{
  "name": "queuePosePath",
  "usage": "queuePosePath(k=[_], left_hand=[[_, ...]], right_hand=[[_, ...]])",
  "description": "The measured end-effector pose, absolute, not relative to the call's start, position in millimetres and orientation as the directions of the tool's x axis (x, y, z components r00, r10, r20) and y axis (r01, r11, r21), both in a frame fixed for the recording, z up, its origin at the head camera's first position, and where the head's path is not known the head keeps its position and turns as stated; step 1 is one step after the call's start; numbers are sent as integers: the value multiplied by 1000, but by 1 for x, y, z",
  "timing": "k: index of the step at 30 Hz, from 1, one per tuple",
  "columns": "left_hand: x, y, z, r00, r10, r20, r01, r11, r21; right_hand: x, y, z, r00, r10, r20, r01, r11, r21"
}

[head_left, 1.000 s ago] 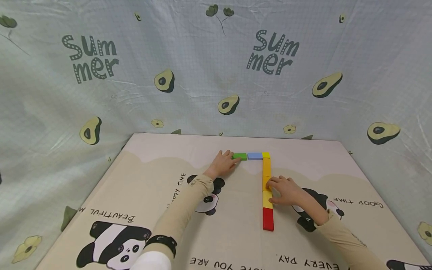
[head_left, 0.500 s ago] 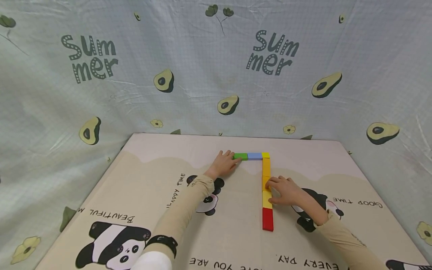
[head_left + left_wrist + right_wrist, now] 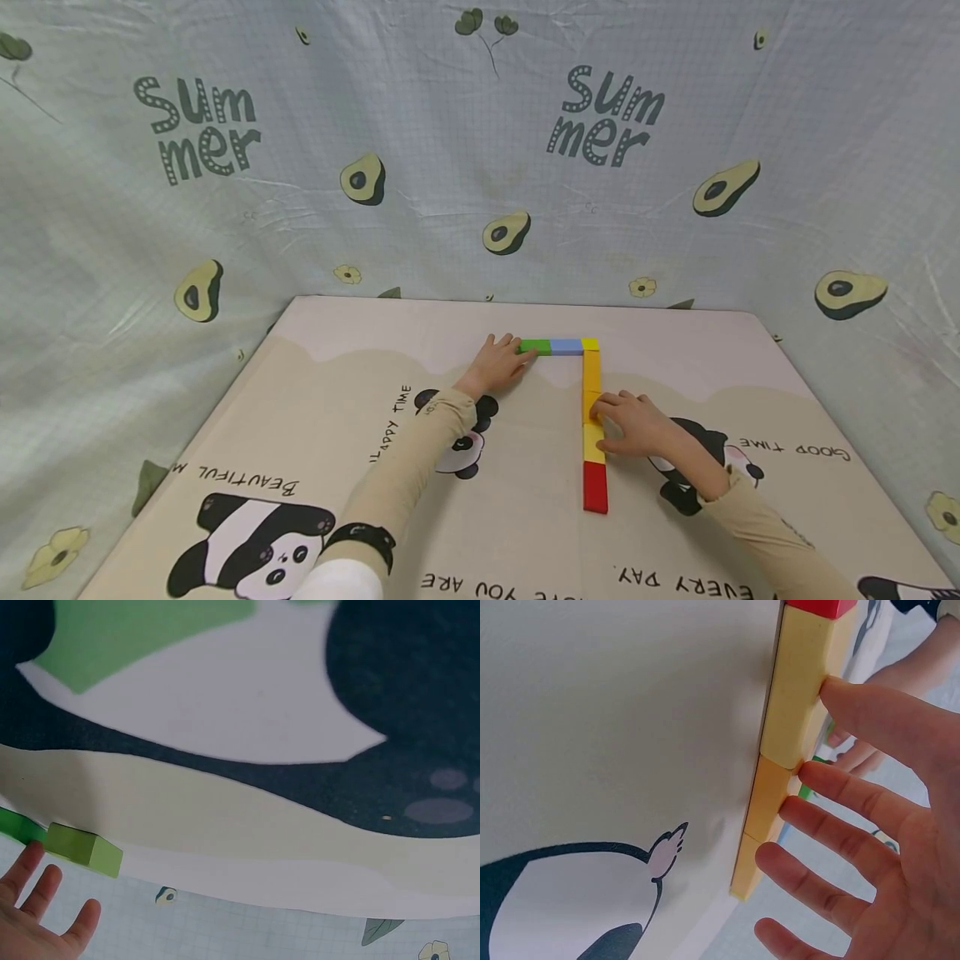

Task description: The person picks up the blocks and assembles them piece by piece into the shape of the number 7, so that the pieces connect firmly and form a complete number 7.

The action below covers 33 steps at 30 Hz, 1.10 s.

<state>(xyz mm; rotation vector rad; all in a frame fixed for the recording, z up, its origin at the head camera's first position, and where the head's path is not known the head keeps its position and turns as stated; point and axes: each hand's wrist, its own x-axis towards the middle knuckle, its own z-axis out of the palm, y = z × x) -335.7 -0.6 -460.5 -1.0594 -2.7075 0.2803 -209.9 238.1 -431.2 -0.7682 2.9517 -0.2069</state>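
Blocks form an upside-down L on the mat. My left hand (image 3: 498, 365) touches the far row's left end, by the green block (image 3: 536, 347), with its fingers fairly straight. In the left wrist view, a fingertip meets that end beside a light green block (image 3: 71, 844); my thumb is out of sight. The green block abuts a blue block (image 3: 566, 347). My right hand (image 3: 637, 423) lies along the column, its thumb and extended fingers touching the side of the pale yellow block (image 3: 802, 682) and orange-yellow blocks (image 3: 769, 799). A red block (image 3: 596, 487) ends the column nearest me.
The blocks lie on a beige mat (image 3: 517, 517) printed with pandas and lettering. Behind it and at both sides hangs a pale cloth (image 3: 435, 108) with avocado prints. A small yellow block (image 3: 591, 344) marks the corner of the L.
The green block under my left fingers has slid slightly right, and its narrow gap to the blue block has closed. My right hand has stayed still beside the column.
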Motion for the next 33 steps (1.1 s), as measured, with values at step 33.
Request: queuePosePath(k=[33], left_hand=[[-339,-29,-447,-580,770,266,753,631,-185]], right_hand=[[-211,236,-430,-870,-489,-61,-478,867,-142]])
